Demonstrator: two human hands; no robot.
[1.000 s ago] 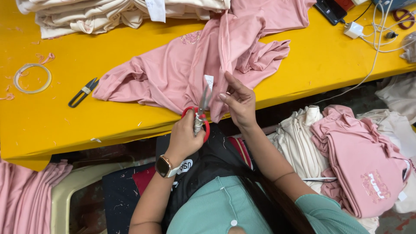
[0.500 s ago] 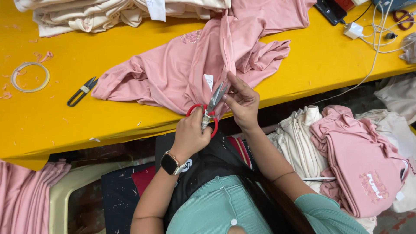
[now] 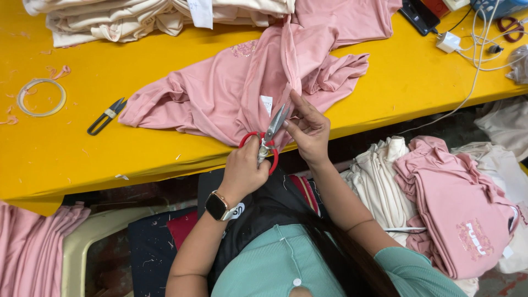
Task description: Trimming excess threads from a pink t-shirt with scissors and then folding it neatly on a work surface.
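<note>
A pink garment (image 3: 220, 93) lies crumpled on the yellow table (image 3: 110, 159), with a small white label (image 3: 266, 103) sewn near its front edge. My left hand (image 3: 242, 170), with a smartwatch on its wrist, grips red-handled scissors (image 3: 269, 137). Their blades point up and to the right, just below the label. My right hand (image 3: 309, 132) pinches the garment's edge right beside the blade tips.
Black thread snips (image 3: 105, 116) and a ring of tape (image 3: 41, 97) lie at the table's left. Folded cream garments (image 3: 137, 16) sit at the back. A phone (image 3: 419, 16), a charger and cables (image 3: 451, 41) are at the back right. Stacks of pink garments (image 3: 462, 209) and cream garments (image 3: 379, 176) lie below the table.
The scissors have tilted from near upright to slanting right, toward my right fingers. Both hands stay at the garment's edge by the label.
</note>
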